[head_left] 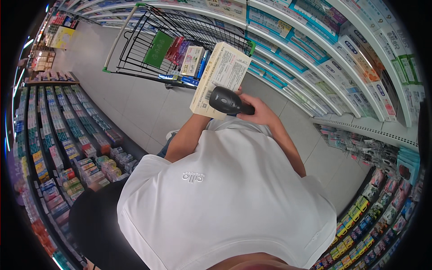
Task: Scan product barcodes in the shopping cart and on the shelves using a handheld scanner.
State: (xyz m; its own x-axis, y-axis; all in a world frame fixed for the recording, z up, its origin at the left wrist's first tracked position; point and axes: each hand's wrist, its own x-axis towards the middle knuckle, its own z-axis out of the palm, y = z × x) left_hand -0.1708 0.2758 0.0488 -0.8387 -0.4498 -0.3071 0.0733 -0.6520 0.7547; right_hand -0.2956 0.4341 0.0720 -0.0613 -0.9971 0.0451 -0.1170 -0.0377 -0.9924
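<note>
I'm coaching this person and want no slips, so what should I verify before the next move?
1. Scanner gripped by its handle in the right hand: ok.
2. Box with a printed face toward the camera: ok.
3. Left hand's grip on the box: cannot tell; the left forearm reaches under it, out of sight.
4. Printed face uncovered: not ok; the scanner overlaps its lower part.
5. Scanner touching the box: cannot tell.
6. Whole shopping cart visible: not ok; the box hides part.
</note>
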